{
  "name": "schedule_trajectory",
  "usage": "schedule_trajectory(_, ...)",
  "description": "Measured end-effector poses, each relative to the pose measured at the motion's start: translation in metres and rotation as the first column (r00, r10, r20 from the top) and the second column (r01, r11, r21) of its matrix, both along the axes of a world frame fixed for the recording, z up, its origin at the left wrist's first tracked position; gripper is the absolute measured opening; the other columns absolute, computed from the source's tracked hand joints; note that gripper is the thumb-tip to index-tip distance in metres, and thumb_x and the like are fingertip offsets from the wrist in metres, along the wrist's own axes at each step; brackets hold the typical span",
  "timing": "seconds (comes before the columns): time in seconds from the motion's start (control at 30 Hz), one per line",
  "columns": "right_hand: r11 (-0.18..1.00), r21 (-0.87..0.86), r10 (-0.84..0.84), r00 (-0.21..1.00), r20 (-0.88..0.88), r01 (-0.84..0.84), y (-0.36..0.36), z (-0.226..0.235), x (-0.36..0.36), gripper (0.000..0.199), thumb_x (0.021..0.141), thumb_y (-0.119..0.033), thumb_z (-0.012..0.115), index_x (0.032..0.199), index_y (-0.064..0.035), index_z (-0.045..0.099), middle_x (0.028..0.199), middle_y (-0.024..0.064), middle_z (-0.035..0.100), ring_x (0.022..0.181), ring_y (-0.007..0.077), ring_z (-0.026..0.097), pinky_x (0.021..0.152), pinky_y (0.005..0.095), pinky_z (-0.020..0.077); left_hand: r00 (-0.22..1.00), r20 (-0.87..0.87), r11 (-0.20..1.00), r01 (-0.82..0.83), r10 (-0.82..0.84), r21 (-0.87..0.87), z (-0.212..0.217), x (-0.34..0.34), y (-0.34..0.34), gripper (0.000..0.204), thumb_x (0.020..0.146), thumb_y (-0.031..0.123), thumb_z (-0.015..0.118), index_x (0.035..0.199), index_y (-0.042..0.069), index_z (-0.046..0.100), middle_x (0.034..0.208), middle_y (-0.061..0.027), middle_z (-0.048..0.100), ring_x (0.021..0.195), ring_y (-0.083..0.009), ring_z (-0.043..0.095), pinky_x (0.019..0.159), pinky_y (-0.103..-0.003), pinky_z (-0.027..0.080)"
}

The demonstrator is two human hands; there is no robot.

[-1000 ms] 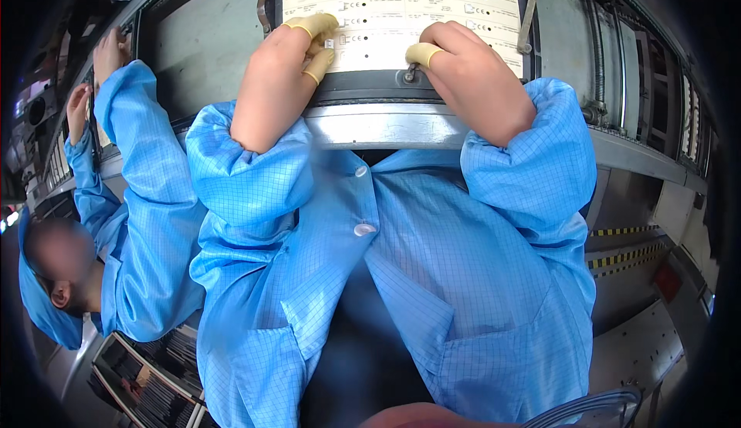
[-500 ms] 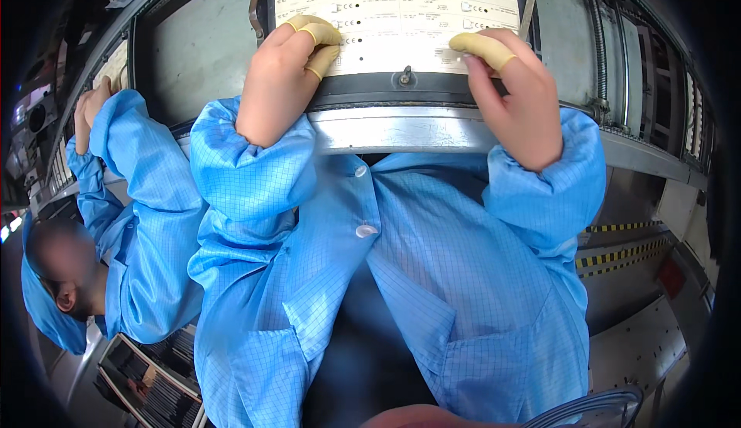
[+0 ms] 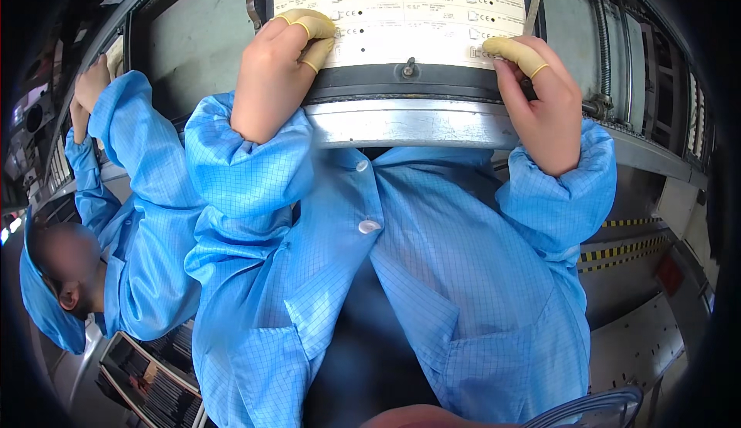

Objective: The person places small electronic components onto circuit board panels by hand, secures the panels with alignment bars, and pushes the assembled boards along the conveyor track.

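L hand (image 3: 274, 81) + R hand (image 3: 540, 96) flat on label sheet (image 3: 401, 11), grip released | sheet top cut off | fingertips prob. capped

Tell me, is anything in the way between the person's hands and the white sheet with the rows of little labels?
Nothing visible is. The left hand already has its capped fingertips pressed on the white label sheet, and the right hand touches the sheet's lower right corner. The small metal pin sits between the hands.
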State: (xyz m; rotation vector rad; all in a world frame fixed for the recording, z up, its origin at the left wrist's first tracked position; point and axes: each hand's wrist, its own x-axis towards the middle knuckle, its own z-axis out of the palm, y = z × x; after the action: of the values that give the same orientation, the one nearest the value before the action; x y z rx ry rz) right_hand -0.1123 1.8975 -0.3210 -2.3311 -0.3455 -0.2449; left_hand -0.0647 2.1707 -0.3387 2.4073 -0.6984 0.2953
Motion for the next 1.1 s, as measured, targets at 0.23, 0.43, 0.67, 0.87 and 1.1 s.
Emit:
schedule_trajectory(0.23,1.0,-0.025,0.017,1.0,0.015,-0.016,-0.001,-0.003,0.001,0.018,0.08,-0.002,0.06,0.098,-0.0051,0.063,0.087,0.0106,0.06,0.071,0.0264,0.058,0.063,0.0311,0.0471,1.0,0.018,0.999,0.017,-0.017,0.028,-0.006,0.004,0.004,0.011,0.074,0.005,0.066,0.084,0.006,0.064,0.08,-0.0112,0.061,0.073,-0.0288,0.059,0.064,-0.034,0.05)
schedule_trajectory(0.43,0.997,-0.011,-0.083,0.994,-0.072,0.082,0.004,-0.003,-0.005,0.024,0.08,-0.001,0.063,0.104,-0.0054,0.063,0.084,0.0069,0.06,0.069,0.0108,0.054,0.062,0.0221,0.0445,0.998,0.04,0.998,0.039,-0.041,0.042,-0.006,0.003,0.005,0.012,0.074,0.005,0.066,0.086,0.006,0.066,0.079,-0.0108,0.061,0.071,-0.0281,0.059,0.064,-0.033,0.05)
schedule_trajectory(0.67,0.971,-0.241,0.018,0.995,0.095,0.005,0.008,-0.009,0.0,0.017,0.08,-0.005,0.062,0.097,-0.0047,0.062,0.088,0.0104,0.061,0.077,0.0253,0.059,0.07,0.0313,0.0476,0.983,0.174,0.972,0.023,-0.065,0.236,0.007,-0.008,-0.002,0.018,0.074,0.006,0.065,0.093,0.006,0.067,0.093,-0.0098,0.06,0.083,-0.0272,0.058,0.071,-0.033,0.049)
schedule_trajectory(0.87,0.936,-0.346,-0.032,0.996,0.089,0.061,0.017,-0.015,0.003,0.015,0.078,-0.005,0.061,0.093,-0.0026,0.062,0.09,0.0115,0.06,0.085,0.0303,0.057,0.075,0.0362,0.0474,0.997,0.044,0.998,-0.065,0.066,-0.012,0.022,0.011,0.016,0.026,0.076,0.007,0.064,0.102,0.007,0.064,0.106,-0.0082,0.058,0.089,-0.0243,0.055,0.075,-0.031,0.046)
schedule_trajectory(1.1,0.904,-0.427,0.033,0.999,0.04,-0.013,0.023,-0.002,0.008,0.022,0.073,0.0,0.055,0.095,-0.0005,0.061,0.091,0.0135,0.059,0.088,0.0306,0.056,0.076,0.0365,0.0474,0.964,0.139,0.974,-0.223,0.226,-0.037,0.044,0.087,0.062,0.016,0.079,0.007,0.061,0.094,0.002,0.063,0.094,-0.0094,0.06,0.078,-0.0196,0.057,0.07,-0.028,0.046)
